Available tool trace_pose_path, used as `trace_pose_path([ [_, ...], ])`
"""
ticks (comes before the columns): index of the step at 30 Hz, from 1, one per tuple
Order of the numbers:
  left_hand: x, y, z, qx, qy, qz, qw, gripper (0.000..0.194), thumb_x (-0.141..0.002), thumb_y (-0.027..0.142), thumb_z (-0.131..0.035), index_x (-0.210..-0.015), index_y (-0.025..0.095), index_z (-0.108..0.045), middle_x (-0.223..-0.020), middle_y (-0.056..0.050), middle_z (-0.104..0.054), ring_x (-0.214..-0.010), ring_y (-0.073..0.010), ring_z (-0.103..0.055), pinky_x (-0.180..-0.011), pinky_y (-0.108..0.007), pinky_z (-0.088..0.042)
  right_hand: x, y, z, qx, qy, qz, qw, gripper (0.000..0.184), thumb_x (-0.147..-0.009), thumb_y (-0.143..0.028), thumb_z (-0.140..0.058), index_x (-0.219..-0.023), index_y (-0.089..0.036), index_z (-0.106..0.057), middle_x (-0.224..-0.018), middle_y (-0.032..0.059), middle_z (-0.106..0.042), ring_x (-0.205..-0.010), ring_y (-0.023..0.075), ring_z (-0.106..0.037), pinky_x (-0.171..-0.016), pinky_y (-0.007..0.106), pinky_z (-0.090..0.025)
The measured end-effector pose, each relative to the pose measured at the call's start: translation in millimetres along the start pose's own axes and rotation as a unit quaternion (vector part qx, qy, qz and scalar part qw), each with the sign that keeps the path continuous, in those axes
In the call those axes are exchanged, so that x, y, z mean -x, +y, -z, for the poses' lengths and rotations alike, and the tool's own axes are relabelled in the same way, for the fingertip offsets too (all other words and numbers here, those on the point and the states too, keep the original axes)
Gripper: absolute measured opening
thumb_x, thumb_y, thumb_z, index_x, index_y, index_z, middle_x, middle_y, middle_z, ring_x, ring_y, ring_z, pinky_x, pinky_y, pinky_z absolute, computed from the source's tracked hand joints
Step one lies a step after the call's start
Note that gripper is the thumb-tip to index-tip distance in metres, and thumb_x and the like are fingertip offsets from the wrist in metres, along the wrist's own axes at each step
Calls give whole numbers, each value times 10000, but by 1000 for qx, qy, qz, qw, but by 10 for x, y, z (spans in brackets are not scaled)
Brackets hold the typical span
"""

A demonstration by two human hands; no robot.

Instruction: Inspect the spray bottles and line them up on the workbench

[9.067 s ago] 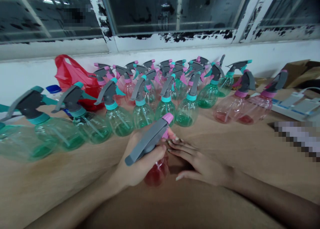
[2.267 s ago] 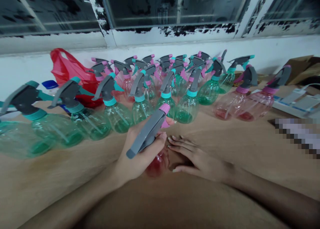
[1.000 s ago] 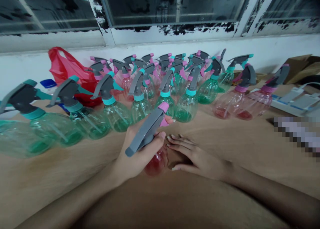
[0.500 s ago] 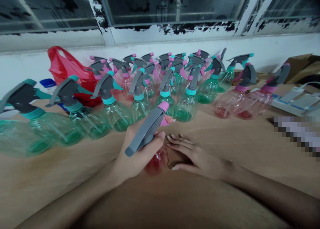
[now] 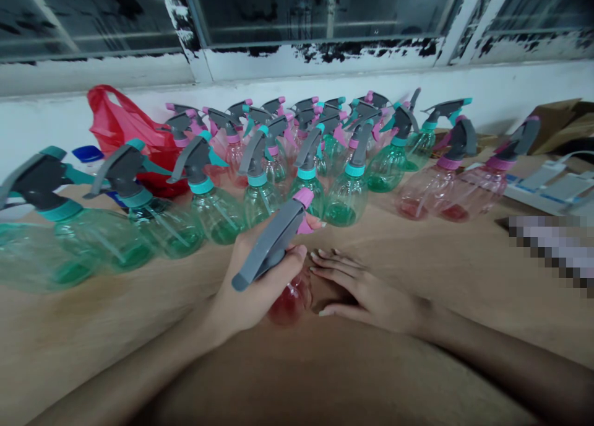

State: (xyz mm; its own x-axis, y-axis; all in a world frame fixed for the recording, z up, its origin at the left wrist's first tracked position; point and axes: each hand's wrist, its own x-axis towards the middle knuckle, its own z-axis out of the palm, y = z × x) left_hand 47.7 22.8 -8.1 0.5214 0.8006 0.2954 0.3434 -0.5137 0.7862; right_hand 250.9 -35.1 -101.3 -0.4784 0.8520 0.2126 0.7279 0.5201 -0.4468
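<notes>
My left hand (image 5: 255,283) is closed around the neck of a pink spray bottle (image 5: 288,305) near the middle of the table. Its grey sprayer head (image 5: 271,243) with a pink nozzle sticks out above the hand, and red liquid shows in the base. Part of the bottle is hidden behind my fingers. Just to the right, my right hand (image 5: 366,293) rests low by the tabletop, thumb apart from the stretched fingers, with nothing in it. Its fingertips point at the bottle's side; whether they touch it I cannot tell.
Green spray bottles (image 5: 223,218) stand in a row ahead, with many more behind. Two pink spray bottles (image 5: 457,197) are at the right. A red plastic bag (image 5: 123,122) lies back left, a white power strip (image 5: 552,181) far right. A blurred-out object (image 5: 552,246) lies right.
</notes>
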Motion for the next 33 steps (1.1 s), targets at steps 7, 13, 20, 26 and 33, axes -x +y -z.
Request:
trace_pose_path([
  [7,-12,24,40,37,-56,-26,997,133,-782,176,-489,-816,268,-579,-766,28,-654,-720,-164,-634,-705,-286,-510,-8,5,-4,8,-14,-8,1000,667,-856,-566,-463,-1390,-180,-357,-1464,73,-355,-1356,207,-287,-1126,421,-240],
  [13,-47,99,80,52,-67,-28,996,108,-757,172,-485,-773,248,-559,-741,13,-619,-688,-173,-594,-665,-297,-492,-1,21,-18,1,-4,1,1000,657,-856,-552,-477,-1397,-205,-344,-1455,71,-372,-1349,221,-303,-1116,452,-250],
  [20,-14,23,28,10,-33,-5,999,142,-793,236,-489,-871,265,-604,-703,21,-633,-652,-167,-615,-638,-292,-513,-6,3,-5,4,-5,-5,1000,673,-853,-557,-476,-1407,-205,-327,-1454,69,-372,-1346,217,-309,-1120,443,-246],
  [26,-7,41,-15,-21,-2,-15,1000,154,-801,250,-487,-871,257,-624,-662,32,-607,-575,-142,-589,-578,-264,-514,-4,9,-17,-9,5,-3,1000,671,-845,-551,-497,-1404,-216,-335,-1431,86,-409,-1336,233,-329,-1109,468,-256],
  [33,-5,41,-4,-19,9,-23,1000,136,-797,244,-504,-718,238,-614,-743,11,-664,-588,-132,-596,-593,-256,-526,-1,8,-17,1,-2,-7,1000,685,-850,-559,-480,-1413,-205,-314,-1453,75,-374,-1347,219,-308,-1118,449,-249],
])
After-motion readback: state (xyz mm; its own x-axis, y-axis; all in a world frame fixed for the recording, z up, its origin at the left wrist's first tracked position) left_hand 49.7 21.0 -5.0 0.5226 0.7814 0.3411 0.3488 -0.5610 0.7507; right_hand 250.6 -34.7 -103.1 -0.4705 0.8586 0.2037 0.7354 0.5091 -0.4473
